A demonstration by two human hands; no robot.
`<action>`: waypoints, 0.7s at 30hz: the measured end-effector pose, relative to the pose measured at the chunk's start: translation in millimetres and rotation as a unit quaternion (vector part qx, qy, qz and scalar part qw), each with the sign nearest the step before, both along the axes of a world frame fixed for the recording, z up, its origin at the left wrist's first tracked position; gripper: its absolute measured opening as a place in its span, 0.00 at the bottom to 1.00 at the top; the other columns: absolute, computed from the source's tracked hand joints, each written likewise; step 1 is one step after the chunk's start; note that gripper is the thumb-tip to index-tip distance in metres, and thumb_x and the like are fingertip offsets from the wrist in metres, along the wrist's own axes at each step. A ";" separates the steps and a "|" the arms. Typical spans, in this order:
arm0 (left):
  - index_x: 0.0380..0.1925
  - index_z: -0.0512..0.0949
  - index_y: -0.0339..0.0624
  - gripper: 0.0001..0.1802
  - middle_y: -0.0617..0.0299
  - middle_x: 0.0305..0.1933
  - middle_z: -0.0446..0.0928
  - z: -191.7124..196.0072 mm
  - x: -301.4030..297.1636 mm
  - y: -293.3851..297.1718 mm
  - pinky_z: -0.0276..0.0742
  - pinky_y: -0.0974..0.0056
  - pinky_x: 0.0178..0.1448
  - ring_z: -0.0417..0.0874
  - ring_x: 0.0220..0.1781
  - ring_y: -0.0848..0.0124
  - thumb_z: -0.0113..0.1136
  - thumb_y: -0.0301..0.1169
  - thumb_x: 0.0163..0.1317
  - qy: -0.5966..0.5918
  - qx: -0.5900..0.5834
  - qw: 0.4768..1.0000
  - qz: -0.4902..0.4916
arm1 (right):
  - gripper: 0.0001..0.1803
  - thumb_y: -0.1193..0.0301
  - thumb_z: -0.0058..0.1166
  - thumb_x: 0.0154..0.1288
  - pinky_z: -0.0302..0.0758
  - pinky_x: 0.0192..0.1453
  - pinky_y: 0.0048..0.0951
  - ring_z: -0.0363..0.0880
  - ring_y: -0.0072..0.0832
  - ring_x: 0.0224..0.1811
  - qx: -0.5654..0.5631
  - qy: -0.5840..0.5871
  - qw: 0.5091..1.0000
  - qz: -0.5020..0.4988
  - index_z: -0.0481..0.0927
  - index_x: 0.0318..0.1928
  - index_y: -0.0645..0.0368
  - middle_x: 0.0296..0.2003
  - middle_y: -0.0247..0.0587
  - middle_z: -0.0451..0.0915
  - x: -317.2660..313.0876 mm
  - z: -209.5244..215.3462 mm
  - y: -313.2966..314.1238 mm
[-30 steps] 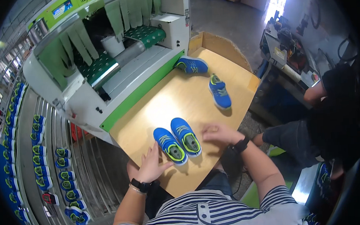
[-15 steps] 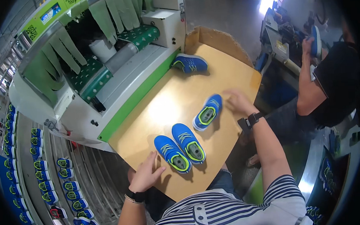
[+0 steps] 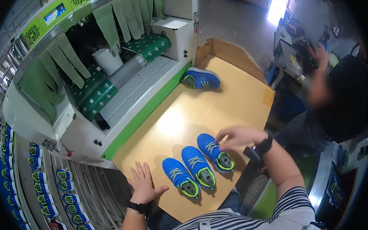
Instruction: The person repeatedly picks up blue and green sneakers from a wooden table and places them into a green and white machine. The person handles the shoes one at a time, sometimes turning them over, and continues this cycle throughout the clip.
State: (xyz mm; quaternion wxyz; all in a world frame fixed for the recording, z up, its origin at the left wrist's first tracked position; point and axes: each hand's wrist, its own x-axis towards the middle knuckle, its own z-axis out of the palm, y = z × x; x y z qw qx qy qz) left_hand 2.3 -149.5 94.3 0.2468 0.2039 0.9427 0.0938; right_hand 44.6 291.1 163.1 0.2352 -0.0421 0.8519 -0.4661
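Three blue sneakers with lime-green linings stand side by side on the wooden tabletop (image 3: 152, 137): a left shoe (image 3: 175, 171), a middle shoe (image 3: 194, 160) and a right shoe (image 3: 210, 147). Their toes point away from me, and grey inserts fill their openings. My right hand (image 3: 241, 137) is beside the right shoe, with loosely bent fingers at its laces and side; no grip around it shows. Spread wide, my left hand (image 3: 144, 186) rests at the table's left edge, apart from the left shoe. Another blue sneaker (image 3: 203, 78) lies on its side at the far end.
A white and green machine (image 3: 140, 82) with hanging strips and a green belt borders the table's far left. Cardboard (image 3: 231, 56) walls the far end. Racks of blue shoes (image 3: 40, 187) stand at the left. A co-worker in dark clothing (image 3: 341, 98) works at the right.
The right shoe has turned and now lines up beside the other two. My right hand has come inward to it. My left hand's fingers have spread. The view has shifted slightly.
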 end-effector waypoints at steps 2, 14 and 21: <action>0.79 0.34 0.35 0.79 0.33 0.82 0.23 -6.3 -1.9 1.9 0.27 0.16 0.70 0.22 0.81 0.29 0.70 0.71 0.43 -0.016 -0.001 1.000 -0.005 | 0.31 0.58 0.68 0.63 0.72 0.67 0.41 0.76 0.43 0.62 0.067 0.086 0.984 -0.144 0.76 0.62 0.60 0.58 0.54 0.77 -50.9 -18.5 34.3; 0.80 0.38 0.40 0.77 0.36 0.83 0.28 -14.0 -0.5 -2.4 0.29 0.15 0.69 0.25 0.81 0.29 0.66 0.75 0.44 -0.005 -0.004 1.000 0.005 | 0.28 0.59 0.66 0.60 0.77 0.54 0.47 0.82 0.56 0.50 0.189 0.305 0.874 -0.328 0.72 0.53 0.63 0.44 0.62 0.82 -153.0 -23.0 16.1; 0.80 0.42 0.46 0.69 0.38 0.83 0.33 32.9 -10.4 15.3 0.40 0.31 0.79 0.33 0.83 0.36 0.77 0.58 0.48 0.074 0.335 0.939 0.000 | 0.22 0.55 0.59 0.71 0.79 0.47 0.27 0.82 0.23 0.41 -0.028 0.243 0.933 -0.265 0.81 0.50 0.63 0.37 0.38 0.84 -60.8 88.7 -56.7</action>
